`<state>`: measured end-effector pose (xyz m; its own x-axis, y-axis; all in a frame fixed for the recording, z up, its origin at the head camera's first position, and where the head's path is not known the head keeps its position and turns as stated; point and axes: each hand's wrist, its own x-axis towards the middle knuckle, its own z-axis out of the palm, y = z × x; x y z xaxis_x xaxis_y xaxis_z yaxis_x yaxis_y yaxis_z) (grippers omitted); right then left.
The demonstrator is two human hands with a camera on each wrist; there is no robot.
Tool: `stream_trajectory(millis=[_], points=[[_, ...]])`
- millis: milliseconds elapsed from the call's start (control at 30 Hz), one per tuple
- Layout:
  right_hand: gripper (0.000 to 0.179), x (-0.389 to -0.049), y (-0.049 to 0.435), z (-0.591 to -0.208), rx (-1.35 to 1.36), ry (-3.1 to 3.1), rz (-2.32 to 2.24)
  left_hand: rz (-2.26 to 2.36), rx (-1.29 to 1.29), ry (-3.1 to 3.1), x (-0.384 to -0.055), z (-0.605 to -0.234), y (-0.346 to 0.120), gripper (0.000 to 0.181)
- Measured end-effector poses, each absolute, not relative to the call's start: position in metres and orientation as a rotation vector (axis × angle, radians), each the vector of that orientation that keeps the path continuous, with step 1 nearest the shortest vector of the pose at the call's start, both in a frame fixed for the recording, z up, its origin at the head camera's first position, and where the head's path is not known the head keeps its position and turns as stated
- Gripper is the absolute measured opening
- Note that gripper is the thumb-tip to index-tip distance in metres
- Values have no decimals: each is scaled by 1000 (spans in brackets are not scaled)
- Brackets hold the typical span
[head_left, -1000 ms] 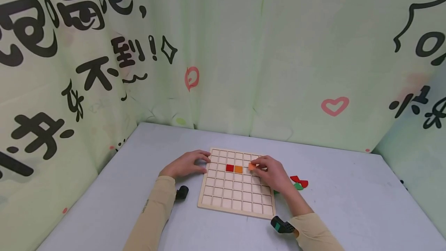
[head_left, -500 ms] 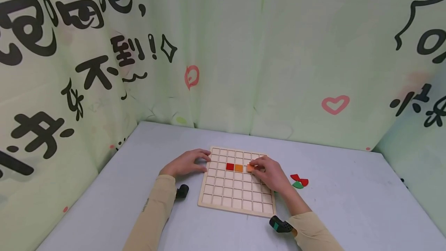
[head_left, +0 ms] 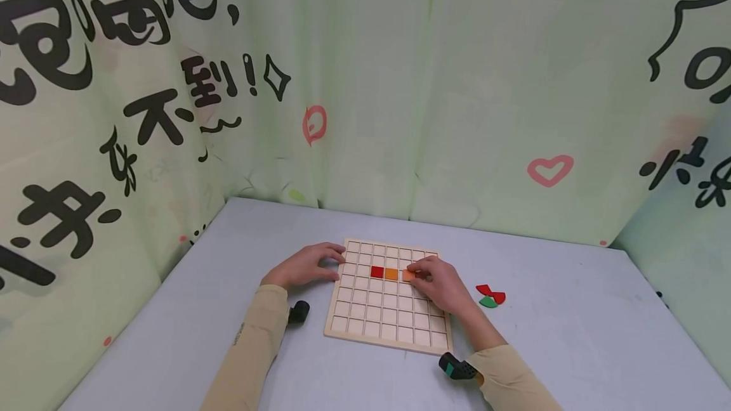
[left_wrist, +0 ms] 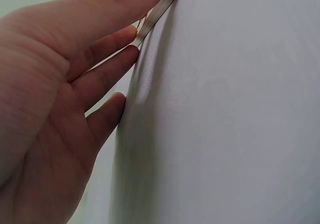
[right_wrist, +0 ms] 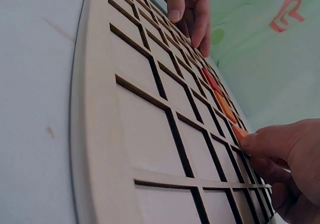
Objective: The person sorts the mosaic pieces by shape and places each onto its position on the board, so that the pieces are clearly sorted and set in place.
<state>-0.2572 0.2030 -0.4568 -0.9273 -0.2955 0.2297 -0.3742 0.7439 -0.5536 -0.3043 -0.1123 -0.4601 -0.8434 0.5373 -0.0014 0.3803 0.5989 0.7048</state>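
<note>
A pale wooden grid board (head_left: pixel 388 317) lies on the table. One red tile (head_left: pixel 377 272) and one orange tile (head_left: pixel 391 274) sit side by side in its cells. My right hand (head_left: pixel 438 278) pinches another orange tile (head_left: pixel 408 276) between thumb and fingers, just right of the first orange one. In the right wrist view this pinched tile (right_wrist: pixel 239 132) is tilted against the grid. My left hand (head_left: pixel 302 266) rests at the board's left edge, its fingers fairly straight; in the left wrist view the fingertips (left_wrist: pixel 131 53) touch that edge. The right hand covers several cells.
To the right of the board, red pieces (head_left: pixel 499 298) and a green piece (head_left: pixel 488 302) lie loose on the white table (head_left: pixel 571 335). A printed pale green curtain (head_left: pixel 457 113) stands behind and at both sides.
My right hand has moved slightly left with the pinched orange tile, bringing it closer to the orange tile in the grid. The left hand stays at the board's edge.
</note>
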Motion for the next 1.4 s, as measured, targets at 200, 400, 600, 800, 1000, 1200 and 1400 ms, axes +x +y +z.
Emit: stream_trajectory(millis=[200,400,600,800,1000,1200,1400], points=[[23,-259,202,-459,552,-2816,911,1063,756,2616,-305,-460,-111,30],[22,-260,200,-460,558,-2810,902,1070,776,2618,-305,-461,-112,30],[22,-260,198,-459,544,-2824,892,1056,773,2624,-307,-462,-112,30],[22,-260,197,-458,528,-2835,890,1053,787,2626,-306,-461,-112,31],[21,-259,196,-458,513,-2837,908,1082,772,2607,-303,-458,-112,28],[19,-260,195,-459,484,-2844,912,1090,766,2604,-303,-458,-112,28],[20,-261,194,-461,471,-2852,911,1087,771,2606,-304,-459,-112,28]])
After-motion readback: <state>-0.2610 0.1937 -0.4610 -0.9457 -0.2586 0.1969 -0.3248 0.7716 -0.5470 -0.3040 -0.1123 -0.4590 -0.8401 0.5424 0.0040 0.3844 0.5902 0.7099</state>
